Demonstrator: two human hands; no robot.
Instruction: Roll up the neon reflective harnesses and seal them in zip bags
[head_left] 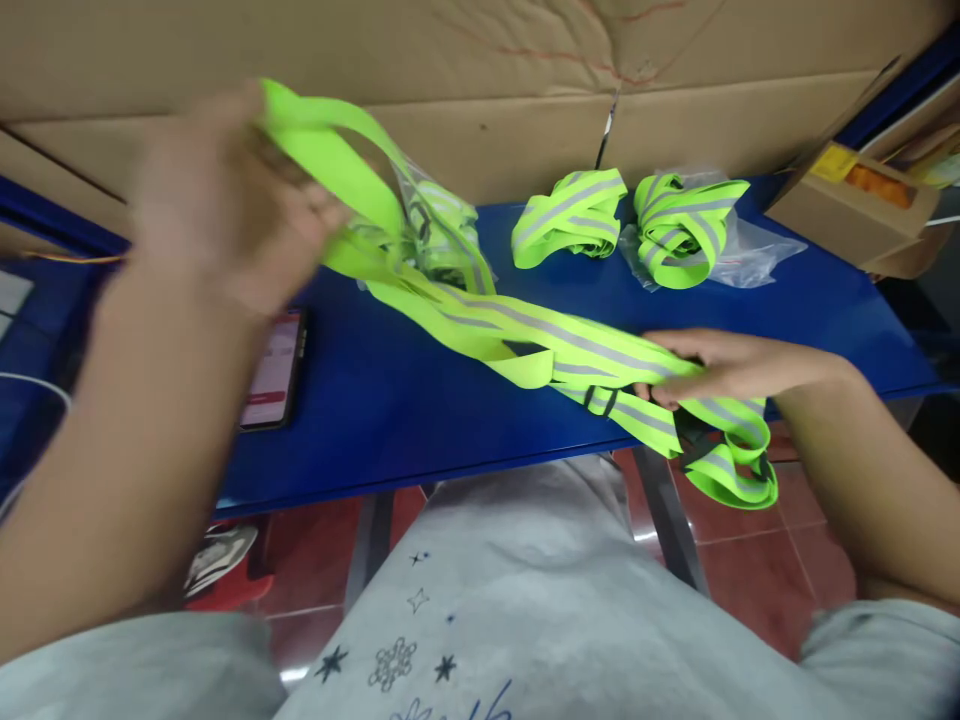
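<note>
Between my hands stretches a bundle of neon yellow reflective straps [517, 330] with grey stripes and black buckles. My left hand [247, 200], smeared by motion, is raised at the left with its fingers closed round one end. On the right, my right hand [705, 365] grips the bundle near its other end, and looped strap ends dangle below it past the table's front edge. Behind the bundle lies a strap pack in clear plastic [446, 235], partly hidden by the held straps. Two more rolled reflective straps, one on the left [570, 215] and one on the right [686, 230], rest at the back.
The blue table [405, 420] carries a phone [274, 370] beside my left forearm. A clear plastic bag [754, 255] lies by the right roll. An open cardboard box [847, 210] stands at the back right, and a large cardboard wall [495, 140] closes off the rear.
</note>
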